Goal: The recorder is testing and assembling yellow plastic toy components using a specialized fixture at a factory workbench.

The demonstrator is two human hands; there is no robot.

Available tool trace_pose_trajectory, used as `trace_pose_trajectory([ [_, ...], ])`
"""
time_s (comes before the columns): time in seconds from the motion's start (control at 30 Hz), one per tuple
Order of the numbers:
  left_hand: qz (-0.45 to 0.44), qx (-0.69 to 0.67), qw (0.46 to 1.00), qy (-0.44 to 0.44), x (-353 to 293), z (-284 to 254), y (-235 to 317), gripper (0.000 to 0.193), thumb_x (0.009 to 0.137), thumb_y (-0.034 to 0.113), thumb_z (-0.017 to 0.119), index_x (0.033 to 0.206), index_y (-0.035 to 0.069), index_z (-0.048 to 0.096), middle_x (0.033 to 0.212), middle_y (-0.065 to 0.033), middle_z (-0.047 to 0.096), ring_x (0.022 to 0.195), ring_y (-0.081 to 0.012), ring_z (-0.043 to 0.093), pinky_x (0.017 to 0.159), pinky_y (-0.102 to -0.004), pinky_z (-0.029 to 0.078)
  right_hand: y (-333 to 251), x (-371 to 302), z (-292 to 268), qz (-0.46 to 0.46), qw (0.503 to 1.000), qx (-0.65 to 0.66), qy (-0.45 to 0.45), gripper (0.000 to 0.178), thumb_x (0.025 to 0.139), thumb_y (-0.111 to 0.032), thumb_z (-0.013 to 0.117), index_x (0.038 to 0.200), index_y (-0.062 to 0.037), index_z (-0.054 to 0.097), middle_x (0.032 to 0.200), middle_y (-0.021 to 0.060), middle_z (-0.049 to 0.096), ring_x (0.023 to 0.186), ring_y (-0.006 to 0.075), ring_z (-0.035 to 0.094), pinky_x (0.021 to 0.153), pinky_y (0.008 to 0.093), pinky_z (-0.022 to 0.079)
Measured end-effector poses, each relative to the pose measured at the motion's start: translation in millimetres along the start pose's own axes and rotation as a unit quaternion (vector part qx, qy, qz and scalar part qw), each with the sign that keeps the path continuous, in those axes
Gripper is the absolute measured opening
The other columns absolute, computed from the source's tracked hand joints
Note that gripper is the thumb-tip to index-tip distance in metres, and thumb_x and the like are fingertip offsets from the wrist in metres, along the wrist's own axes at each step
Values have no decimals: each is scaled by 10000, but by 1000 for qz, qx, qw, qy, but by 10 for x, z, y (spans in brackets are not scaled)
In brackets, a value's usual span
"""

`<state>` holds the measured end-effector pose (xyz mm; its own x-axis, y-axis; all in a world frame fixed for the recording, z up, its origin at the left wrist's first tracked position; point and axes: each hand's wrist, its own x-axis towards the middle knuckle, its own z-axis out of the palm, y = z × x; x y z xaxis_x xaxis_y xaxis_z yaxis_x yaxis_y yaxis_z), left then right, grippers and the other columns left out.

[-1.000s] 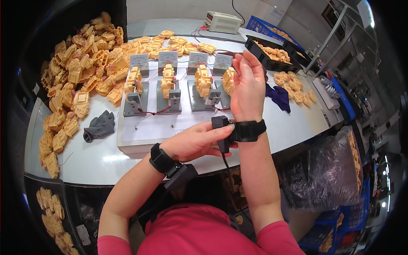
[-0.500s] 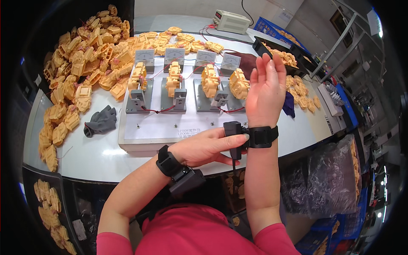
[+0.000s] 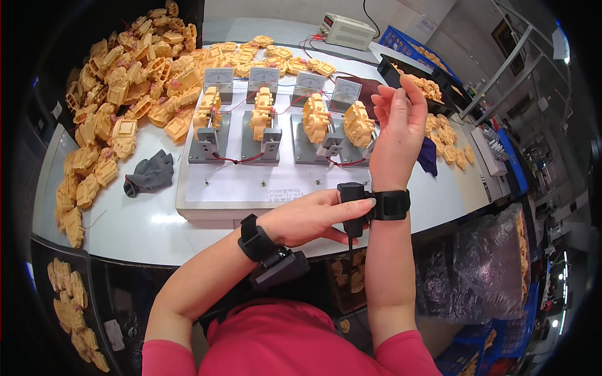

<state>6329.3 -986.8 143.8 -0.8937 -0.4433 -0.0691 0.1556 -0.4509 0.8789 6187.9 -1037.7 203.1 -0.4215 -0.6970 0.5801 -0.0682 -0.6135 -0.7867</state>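
Note:
My left hand (image 3: 311, 217) reaches across and grips a small black box-shaped wrist device (image 3: 352, 210), thumb on its near side. The device sits on a black strap (image 3: 390, 205) around my right wrist. Raised with the palm partly turned inward, my right hand (image 3: 400, 135) is empty, its fingers loosely bent and apart. Another black strap with a device (image 3: 280, 268) is on my left wrist. Just left of my right hand, a yellow plastic gearbox (image 3: 359, 124) is mounted on a grey test stand. More yellow gearboxes (image 3: 316, 119) sit on neighbouring stands with meters (image 3: 308, 88) behind.
A large heap of yellow gearboxes (image 3: 135, 81) covers the left and back. A grey glove (image 3: 150, 173) lies on the white table (image 3: 138, 229). A power supply (image 3: 347, 31) stands at the back. Filled black (image 3: 392, 66) and blue (image 3: 401, 41) bins are at right, above a plastic bag (image 3: 476, 263).
The view has shifted slightly. My right hand's fingers have bent and its thumb has come into sight, while my left hand keeps its grip on the wrist device.

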Motion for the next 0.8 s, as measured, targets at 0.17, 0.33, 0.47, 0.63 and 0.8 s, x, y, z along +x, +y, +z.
trace_pose_trajectory([
  [0.17,6,-65,998,-14,34,-61,-108,498,944,503,597,1235,99,572,1145,0,580,1051,-93,530,898,-329,474,49,-40,10,1,999,-40,-15,236,1027,-166,495,1221,-41,545,987,65,658,859,110,623,791,240,510],
  [0.33,-4,-95,995,-11,-22,-77,-130,599,948,475,605,1379,80,472,1247,-18,551,1149,-109,499,966,-365,444,57,-135,17,22,991,-68,-114,210,1023,-135,498,1190,-31,572,954,60,664,827,102,618,763,233,504],
  [0.47,35,-99,995,-5,-156,-84,-95,812,944,426,632,1526,25,232,1428,-51,456,1280,-128,430,1073,-342,344,-125,-217,-30,37,995,-48,-73,220,1017,-142,515,1194,-27,579,958,54,663,852,99,614,794,240,506],
  [0.63,171,-131,964,156,-669,-185,83,572,1011,272,539,1498,70,320,1389,-81,515,1297,-156,472,1070,-340,395,-236,-708,-232,157,980,13,-121,237,1006,-138,522,1211,-24,553,1007,55,638,910,106,594,826,245,486],
  [0.8,328,-8,876,354,-1010,-332,183,483,1005,223,546,1442,70,410,1306,-85,568,1224,-166,528,1037,-342,437,-230,-1517,-159,394,820,93,-406,571,885,-170,713,1337,-26,393,1153,106,595,964,165,600,868,280,474],
])
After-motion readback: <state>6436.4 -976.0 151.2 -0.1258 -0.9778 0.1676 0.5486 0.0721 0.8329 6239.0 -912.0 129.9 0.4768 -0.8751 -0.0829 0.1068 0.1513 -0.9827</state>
